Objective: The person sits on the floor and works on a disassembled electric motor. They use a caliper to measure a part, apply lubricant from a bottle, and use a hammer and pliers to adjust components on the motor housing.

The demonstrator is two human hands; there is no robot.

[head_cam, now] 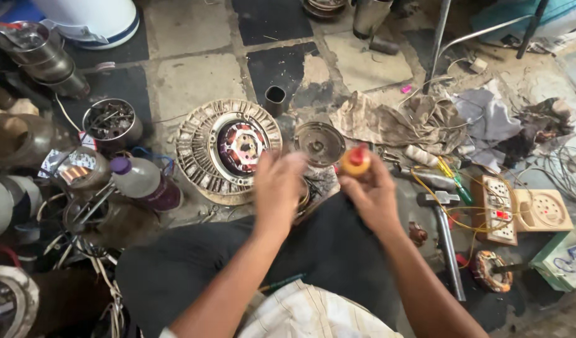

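Observation:
My right hand [370, 194] grips a small orange bottle with a red cap [355, 161], held upright above my lap. My left hand [277, 188] is blurred beside it, fingers spread, over a round metal part [303, 195] that it mostly hides; I cannot tell if it touches it. Just beyond the hands lies a round metal cover [319, 143], and to its left a large ribbed motor disc with a red and white centre [228, 148]. I sit on the floor in dark trousers [325, 250].
A hammer [445, 233], screwdrivers [454, 178], a socket board [500, 208] and tangled wires lie at the right. Dirty rags [394, 122] lie behind. A plastic bottle with a purple cap [141, 181], tins of scrap [111, 122] and metal pots crowd the left.

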